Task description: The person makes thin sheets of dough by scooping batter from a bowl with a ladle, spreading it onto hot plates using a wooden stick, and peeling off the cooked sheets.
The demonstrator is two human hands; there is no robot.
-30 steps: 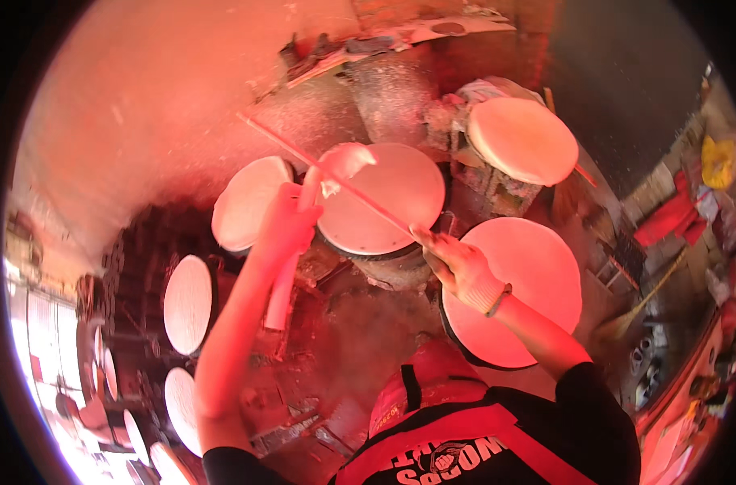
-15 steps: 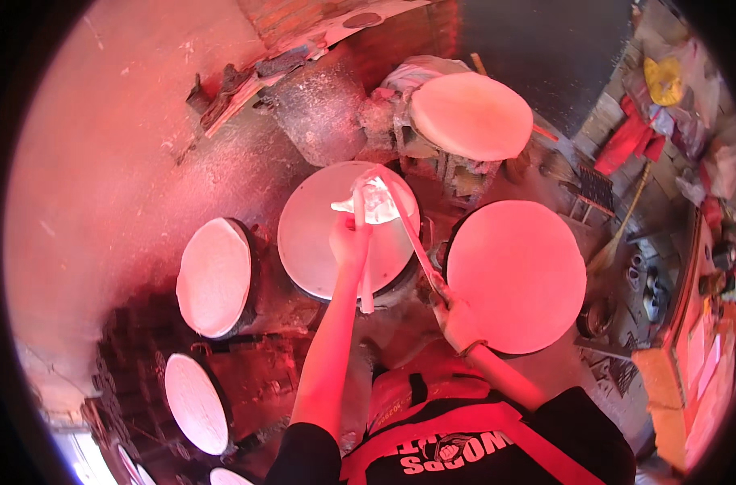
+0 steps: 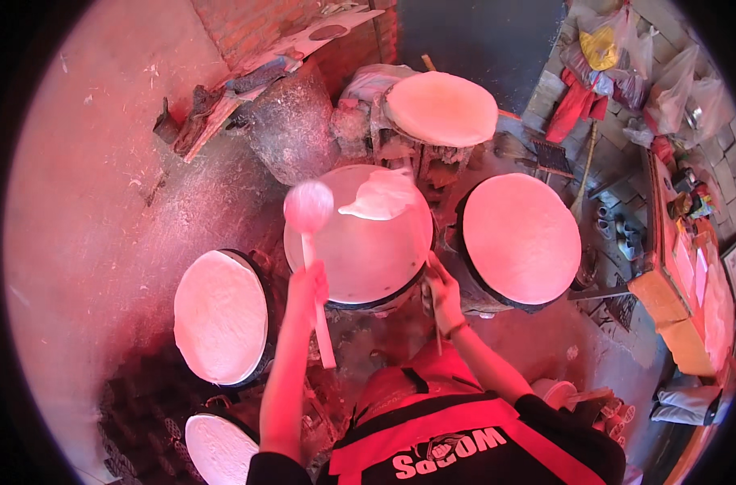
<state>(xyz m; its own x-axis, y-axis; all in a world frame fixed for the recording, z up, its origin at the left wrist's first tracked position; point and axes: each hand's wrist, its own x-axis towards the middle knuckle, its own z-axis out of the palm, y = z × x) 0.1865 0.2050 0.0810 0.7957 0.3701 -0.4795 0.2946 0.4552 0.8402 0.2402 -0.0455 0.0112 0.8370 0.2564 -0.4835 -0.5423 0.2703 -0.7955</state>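
My left hand [image 3: 307,287] is closed round the long pale handle of a ladle [image 3: 309,207]. The ladle's rounded, motion-blurred head hangs over the left rim of the middle round griddle [image 3: 360,259]. A white, uneven pool of batter [image 3: 380,195] lies on that griddle's far right part. Close to the near right rim, my right hand [image 3: 444,295] is closed on a thin stick [image 3: 439,341], whose lower end sticks out below the fingers. The stick's far end is hard to make out against the griddle's edge.
Round griddles covered with pale sheets stand to the right [image 3: 521,241], far side [image 3: 441,109], left [image 3: 221,317] and near left [image 3: 218,449]. A large drum-like container [image 3: 291,125] is beyond the middle griddle. A broom [image 3: 586,174] and wooden table [image 3: 667,299] are at right.
The ladle has moved left, away from the batter. My right hand has drawn its stick back to the griddle's near right rim. The whole view has shifted.
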